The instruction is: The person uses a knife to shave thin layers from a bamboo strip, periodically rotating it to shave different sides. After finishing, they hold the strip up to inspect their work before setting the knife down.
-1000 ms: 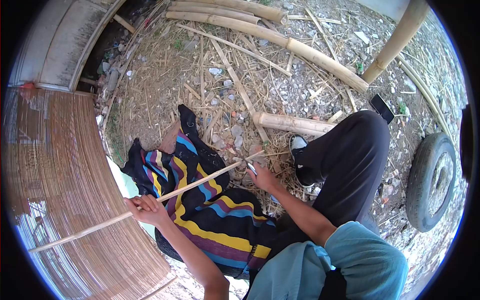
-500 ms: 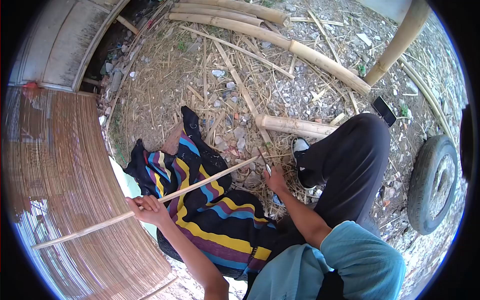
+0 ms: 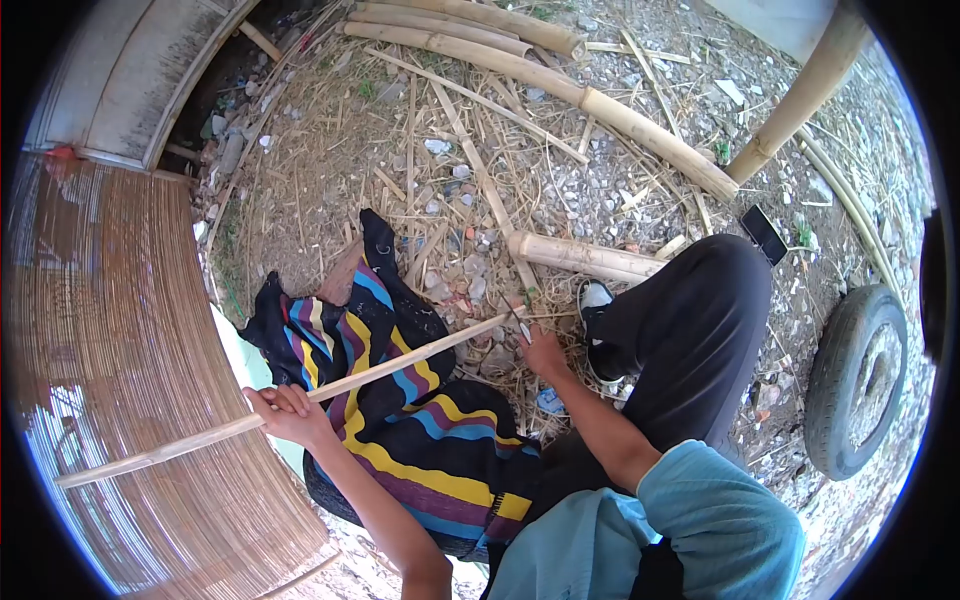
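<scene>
A long, pale bamboo strip (image 3: 400,361) runs slantwise from the lower left up to the middle of the view. My left hand (image 3: 288,412) is closed around it near its middle, above the edge of a slatted mat. By the strip's far end, my right hand (image 3: 541,352) grips a small knife (image 3: 522,328), its thin blade right at the strip's tip. Under the strip, a black cloth with yellow, purple and blue stripes (image 3: 430,475) lies spread over my lap and the ground.
The slatted mat (image 3: 130,330) fills the left side. Bamboo poles (image 3: 660,130) and a cut bamboo length (image 3: 590,257) lie ahead on littered, stony ground. To the right are a bamboo post (image 3: 800,100), a phone (image 3: 764,235) and a tyre (image 3: 830,395).
The knife has shifted slightly up and left against the strip's far end, and a small curl shows there. My left hand keeps its hold; the whole view has shifted a little.
</scene>
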`<state>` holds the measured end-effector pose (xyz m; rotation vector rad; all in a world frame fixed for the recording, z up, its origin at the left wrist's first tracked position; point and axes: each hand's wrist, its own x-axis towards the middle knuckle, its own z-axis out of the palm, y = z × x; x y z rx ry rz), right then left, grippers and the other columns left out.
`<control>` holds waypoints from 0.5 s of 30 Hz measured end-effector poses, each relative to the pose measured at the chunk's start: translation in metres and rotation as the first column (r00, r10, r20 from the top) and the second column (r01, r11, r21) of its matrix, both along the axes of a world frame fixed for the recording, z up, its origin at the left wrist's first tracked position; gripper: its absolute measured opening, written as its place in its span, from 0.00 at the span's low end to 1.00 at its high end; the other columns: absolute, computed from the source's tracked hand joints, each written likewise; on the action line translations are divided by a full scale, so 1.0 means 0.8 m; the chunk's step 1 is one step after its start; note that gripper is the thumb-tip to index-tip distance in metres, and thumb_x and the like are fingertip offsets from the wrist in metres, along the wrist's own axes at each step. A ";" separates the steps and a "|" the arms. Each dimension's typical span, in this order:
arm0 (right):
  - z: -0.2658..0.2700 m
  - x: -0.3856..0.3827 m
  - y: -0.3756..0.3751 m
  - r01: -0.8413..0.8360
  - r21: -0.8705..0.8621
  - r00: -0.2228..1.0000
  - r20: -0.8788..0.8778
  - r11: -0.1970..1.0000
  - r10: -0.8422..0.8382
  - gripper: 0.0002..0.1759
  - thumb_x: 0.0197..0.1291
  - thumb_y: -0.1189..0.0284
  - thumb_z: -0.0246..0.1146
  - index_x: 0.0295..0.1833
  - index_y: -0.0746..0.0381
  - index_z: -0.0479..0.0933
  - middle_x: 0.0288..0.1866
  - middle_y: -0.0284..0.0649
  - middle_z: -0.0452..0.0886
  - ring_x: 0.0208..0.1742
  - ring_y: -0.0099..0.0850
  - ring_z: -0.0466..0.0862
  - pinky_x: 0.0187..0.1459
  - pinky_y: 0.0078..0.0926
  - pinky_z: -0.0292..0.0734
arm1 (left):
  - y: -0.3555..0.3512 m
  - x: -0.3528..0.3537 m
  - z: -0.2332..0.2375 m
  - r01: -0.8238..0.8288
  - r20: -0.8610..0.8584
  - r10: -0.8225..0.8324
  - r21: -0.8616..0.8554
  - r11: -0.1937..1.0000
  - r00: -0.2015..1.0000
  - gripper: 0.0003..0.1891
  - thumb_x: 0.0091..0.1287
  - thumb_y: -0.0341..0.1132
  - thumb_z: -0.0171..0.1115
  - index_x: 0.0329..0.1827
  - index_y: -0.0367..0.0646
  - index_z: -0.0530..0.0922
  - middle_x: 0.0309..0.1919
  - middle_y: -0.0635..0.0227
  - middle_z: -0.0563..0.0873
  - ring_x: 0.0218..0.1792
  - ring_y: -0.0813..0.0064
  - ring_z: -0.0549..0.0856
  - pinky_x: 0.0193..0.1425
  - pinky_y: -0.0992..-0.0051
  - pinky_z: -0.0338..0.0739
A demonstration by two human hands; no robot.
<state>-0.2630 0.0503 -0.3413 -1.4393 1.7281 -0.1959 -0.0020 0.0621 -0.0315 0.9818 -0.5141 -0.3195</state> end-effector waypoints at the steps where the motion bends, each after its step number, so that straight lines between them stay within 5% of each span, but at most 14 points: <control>1: 0.006 0.001 0.006 -0.019 -0.082 1.000 -0.012 0.996 0.018 0.22 0.63 0.53 0.52 0.50 0.61 0.66 0.35 0.62 0.78 0.41 0.56 0.79 0.43 0.52 0.72 | 0.002 0.002 0.000 0.001 -0.004 0.000 0.005 1.000 1.000 0.18 0.70 0.41 0.53 0.21 0.44 0.70 0.07 0.77 0.58 0.05 0.86 0.54 0.08 0.84 0.48; 5: 0.045 0.012 0.012 -0.134 -0.016 0.962 0.236 0.991 0.134 0.22 0.64 0.53 0.51 0.48 0.62 0.66 0.33 0.58 0.79 0.37 0.58 0.79 0.39 0.53 0.73 | 0.001 -0.009 0.005 -0.032 -0.009 0.033 0.036 0.999 0.999 0.18 0.69 0.42 0.54 0.20 0.44 0.69 0.07 0.77 0.58 0.05 0.86 0.55 0.08 0.84 0.48; 9: 0.003 0.003 0.007 0.017 0.073 0.986 0.167 0.997 -0.029 0.22 0.64 0.53 0.52 0.48 0.63 0.67 0.33 0.57 0.80 0.39 0.56 0.80 0.41 0.52 0.74 | -0.004 -0.013 0.010 -0.168 0.016 0.167 0.084 0.982 0.986 0.19 0.69 0.42 0.55 0.20 0.45 0.69 0.07 0.77 0.57 0.06 0.86 0.54 0.09 0.84 0.49; 12: -0.008 -0.022 -0.010 -0.009 0.129 0.997 0.076 0.992 -0.001 0.21 0.64 0.53 0.52 0.47 0.62 0.68 0.33 0.56 0.80 0.39 0.54 0.80 0.42 0.50 0.74 | -0.003 -0.015 0.009 -0.170 0.030 0.168 0.102 0.980 0.985 0.19 0.69 0.42 0.55 0.20 0.46 0.67 0.08 0.77 0.56 0.07 0.86 0.54 0.10 0.84 0.49; 15: 0.012 -0.013 -0.008 -0.105 0.006 0.986 0.131 0.994 0.103 0.21 0.64 0.53 0.51 0.48 0.61 0.68 0.33 0.55 0.80 0.40 0.56 0.80 0.43 0.50 0.74 | -0.008 -0.022 0.011 -0.160 0.025 0.158 0.103 0.982 0.987 0.19 0.69 0.42 0.55 0.20 0.46 0.66 0.08 0.77 0.56 0.07 0.87 0.54 0.11 0.84 0.49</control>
